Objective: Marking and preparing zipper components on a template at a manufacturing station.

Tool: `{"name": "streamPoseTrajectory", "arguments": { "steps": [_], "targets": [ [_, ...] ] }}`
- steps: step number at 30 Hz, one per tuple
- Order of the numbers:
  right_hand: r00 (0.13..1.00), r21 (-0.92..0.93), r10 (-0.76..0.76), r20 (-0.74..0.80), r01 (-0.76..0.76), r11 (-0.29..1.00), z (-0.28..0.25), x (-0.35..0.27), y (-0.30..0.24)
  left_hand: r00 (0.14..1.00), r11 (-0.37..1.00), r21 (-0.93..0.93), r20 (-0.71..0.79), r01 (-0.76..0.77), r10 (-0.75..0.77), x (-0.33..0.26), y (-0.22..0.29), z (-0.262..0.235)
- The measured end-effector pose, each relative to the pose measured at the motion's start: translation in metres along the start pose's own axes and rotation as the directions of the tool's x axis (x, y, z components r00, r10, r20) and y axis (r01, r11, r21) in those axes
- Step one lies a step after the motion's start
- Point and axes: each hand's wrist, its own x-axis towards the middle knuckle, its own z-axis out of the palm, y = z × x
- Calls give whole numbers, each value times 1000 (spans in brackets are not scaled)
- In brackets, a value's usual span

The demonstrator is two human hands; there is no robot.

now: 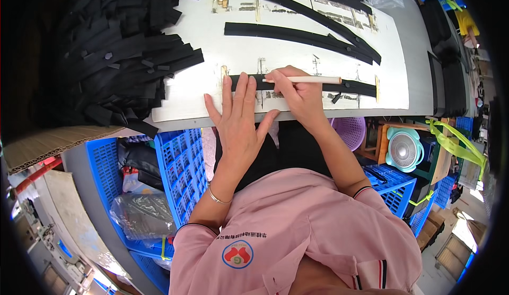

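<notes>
A black fabric strip (361,88) lies along the near edge of a white marked board (185,104). My left hand (237,122) is laid flat across the strip's left part, fingers stretched and thumb apart, pressing on it. My right hand (305,98) grips a slim white pen (321,80), its tip pointing left onto the strip just beside my left fingers. A small black scrap (336,99) sits below the strip on the right. Farther back on the board are another straight black strip (297,38) and a slanting one (318,22).
A large heap of black strips (116,56) covers the table's left side. Dark stacked pieces (448,77) stand at the right edge. Below are blue crates (183,173), a purple basket (350,132) and a small turquoise fan (404,149). Cardboard (53,146) juts out at left.
</notes>
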Motion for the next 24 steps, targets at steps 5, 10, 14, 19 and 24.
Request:
{"name": "streamPoseTrajectory", "arguments": {
  "steps": [5, 10, 14, 19, 24],
  "targets": [
    [997, 92, 18, 78, -25, 995, -3, -2, -1, 1000, 1000, 8, 12, -3, 2, 1, 2, -1],
    [989, 15, -14, 148, 12, 1000, -5, -2, 3, 999, 1000, 15, 53, -5, 4, 0, 4, -1],
    [994, 172, 76, 80, -89, 981, -19, -7, -1, 998, 999, 41, 59, 10, -13, -2, 2, -1],
    [960, 83, 22, -278, 1, 997, -72, -15, 8, 998, 997, 77, 67, 5, -11, 0, 5, -3],
    [942, -66, 86, -324, -113, 991, -78, -15, 18, 997, 996, 86, 77, 17, -23, 2, 3, -2]
  ]
}}
